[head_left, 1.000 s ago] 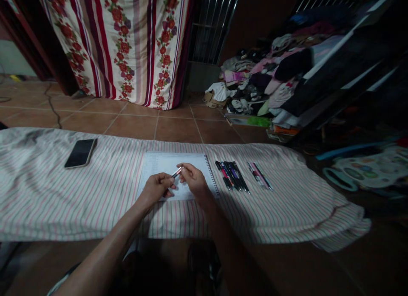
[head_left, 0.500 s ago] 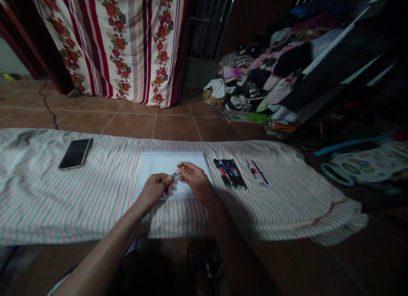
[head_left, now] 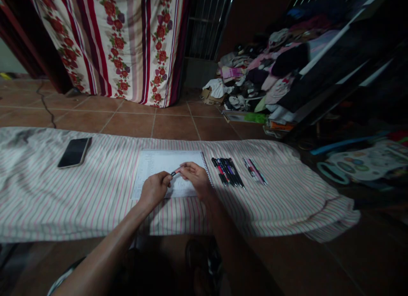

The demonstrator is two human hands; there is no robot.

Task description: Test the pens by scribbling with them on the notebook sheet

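Note:
My left hand (head_left: 155,189) pinches one end of a small slim pen (head_left: 174,173), dark with a pinkish part. The fingers of my right hand (head_left: 196,177) close on its other end. Both hands hover over an open spiral notebook (head_left: 168,158) whose page carries faint writing. To the right of the notebook, several dark pens (head_left: 228,172) lie side by side, one of them red. Farther right rests a smaller group of pens (head_left: 255,170), one pinkish. How much of the held pen sits inside my fingers is hidden.
A striped cloth (head_left: 105,194) covers the low surface under everything. At the left lies a dark-screened phone (head_left: 74,152). Behind, a floral curtain (head_left: 134,45) hangs to the tiled floor (head_left: 175,124). Heaped clothes (head_left: 255,75) fill the back right.
My fingers have shifted slightly along the pen, and its pinkish part now shows beside my right fingertips. The view has moved a little; the other pens, notebook and phone lie as before.

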